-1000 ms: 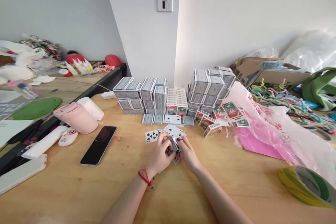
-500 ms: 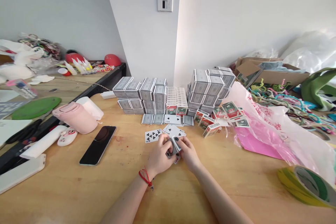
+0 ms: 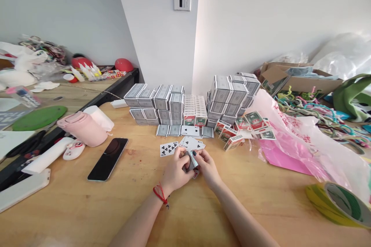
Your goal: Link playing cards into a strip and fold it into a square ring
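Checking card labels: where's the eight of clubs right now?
In the head view, the eight of clubs lies face up on the table, slightly left of centre, just beyond the left hand and left of the loose face-up cards.

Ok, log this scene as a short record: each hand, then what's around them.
Left hand: gripping grey-backed cards; red string at the wrist
Right hand: fingers on the same cards
Surface: wooden table
Just beyond hands: eight of clubs, other face-up cards
Farther back: stacked grey-backed decks, card boxes between stacks
Left side: phone, screen dark
Right side: yellow tape roll, plastic sheeting
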